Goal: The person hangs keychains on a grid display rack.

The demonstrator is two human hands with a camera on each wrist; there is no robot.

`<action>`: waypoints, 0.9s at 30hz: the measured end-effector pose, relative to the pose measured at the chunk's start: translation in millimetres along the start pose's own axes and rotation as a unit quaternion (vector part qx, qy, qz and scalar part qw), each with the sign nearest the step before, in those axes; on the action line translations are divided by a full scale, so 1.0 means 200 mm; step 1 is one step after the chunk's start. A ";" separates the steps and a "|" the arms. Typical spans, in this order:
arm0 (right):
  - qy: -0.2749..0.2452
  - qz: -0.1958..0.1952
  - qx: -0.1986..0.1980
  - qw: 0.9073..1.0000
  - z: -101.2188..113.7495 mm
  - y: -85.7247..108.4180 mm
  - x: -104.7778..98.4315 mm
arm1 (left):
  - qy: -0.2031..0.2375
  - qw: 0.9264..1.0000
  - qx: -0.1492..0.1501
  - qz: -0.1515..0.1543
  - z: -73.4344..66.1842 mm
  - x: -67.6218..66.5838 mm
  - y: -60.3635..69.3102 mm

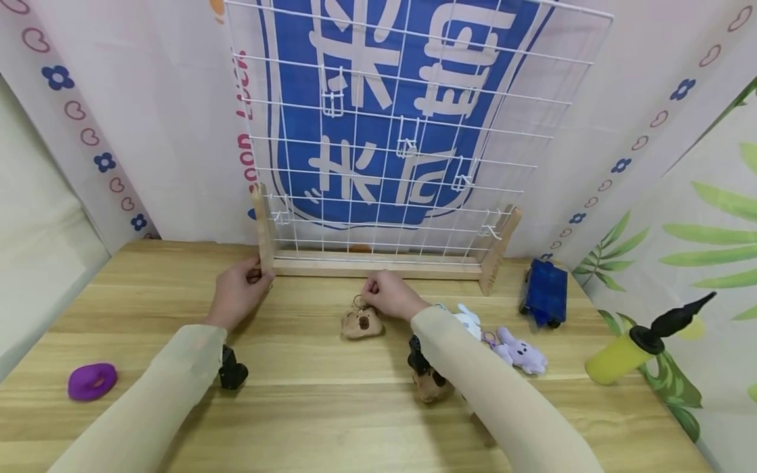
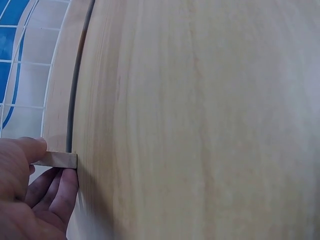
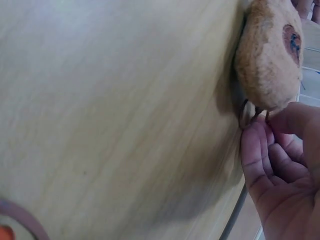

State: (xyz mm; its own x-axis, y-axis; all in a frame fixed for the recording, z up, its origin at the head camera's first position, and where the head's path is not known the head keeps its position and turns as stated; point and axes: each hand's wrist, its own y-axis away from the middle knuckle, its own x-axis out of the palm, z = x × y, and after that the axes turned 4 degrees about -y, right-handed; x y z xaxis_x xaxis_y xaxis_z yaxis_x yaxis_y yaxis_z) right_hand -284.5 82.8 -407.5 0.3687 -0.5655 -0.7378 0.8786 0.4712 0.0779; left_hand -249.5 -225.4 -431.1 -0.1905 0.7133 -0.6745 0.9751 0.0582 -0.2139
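A white wire grid rack (image 1: 378, 177) stands upright in a wooden base (image 1: 378, 268) at the back of the table. My left hand (image 1: 236, 292) pinches the foot of the rack's left wooden post (image 1: 264, 230), thumb on one side and fingers on the other, as the left wrist view also shows. With thumb and fingertips, my right hand (image 1: 393, 295) holds the ring of a brown plush keychain (image 1: 363, 324). In the right wrist view the fuzzy plush (image 3: 270, 55) hangs close to the tabletop; whether it touches cannot be told.
Right of centre lie another brown plush (image 1: 433, 387), a white plush (image 1: 468, 320) and a purple plush (image 1: 520, 351), partly behind my right sleeve. Farther right are a blue cart-like item (image 1: 545, 293) and a yellow pump (image 1: 618, 355). A purple ring-shaped object (image 1: 92, 381) lies left. Several small hooks (image 1: 407, 146) hang on the grid.
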 end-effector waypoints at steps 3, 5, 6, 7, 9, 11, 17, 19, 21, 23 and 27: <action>-0.017 0.002 0.008 1.000 0.00 0.00 0.00 | -0.001 1.000 0.004 -0.002 0.00 0.00 0.00; -0.038 0.005 0.017 0.999 0.00 0.00 0.00 | -0.003 1.000 0.003 0.000 0.00 0.00 0.00; -0.051 0.004 0.022 0.998 0.00 0.01 0.00 | -0.003 1.000 0.004 0.001 0.01 0.00 0.00; -0.067 0.003 0.028 0.997 0.01 0.01 0.00 | -0.003 1.000 0.003 0.002 0.01 0.00 0.00; -0.102 0.002 0.039 0.994 0.01 0.01 0.00 | -0.003 1.000 0.002 0.004 0.02 0.01 0.01; -0.139 -0.002 0.045 0.989 0.02 0.02 0.00 | -0.003 1.000 0.002 0.002 0.02 0.00 0.01; -0.205 0.000 0.040 0.978 0.04 0.03 -0.01 | -0.010 1.000 0.000 0.005 0.02 0.00 0.02; -0.226 0.007 0.030 0.974 0.06 0.03 -0.02 | -0.011 1.000 -0.001 0.007 0.02 0.00 0.01; -0.243 0.014 0.015 0.970 0.09 0.03 -0.03 | -0.010 1.000 0.000 0.007 0.01 0.00 0.01; -0.259 0.020 -0.001 0.966 0.12 0.02 -0.04 | -0.007 1.000 0.003 0.006 0.00 0.00 0.00; -0.297 0.024 -0.026 0.954 0.18 0.00 -0.05 | -0.006 1.000 0.007 0.002 -0.01 0.00 0.00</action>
State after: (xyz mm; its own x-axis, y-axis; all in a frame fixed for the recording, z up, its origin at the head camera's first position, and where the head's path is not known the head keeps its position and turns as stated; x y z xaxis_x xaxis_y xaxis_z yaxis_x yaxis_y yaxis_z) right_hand -276.7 63.9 -376.1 0.5282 -0.8195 -0.2225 0.8461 0.5300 0.0564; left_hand -249.0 -224.5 -428.9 -0.1885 0.7056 -0.6830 0.9742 0.0464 -0.2210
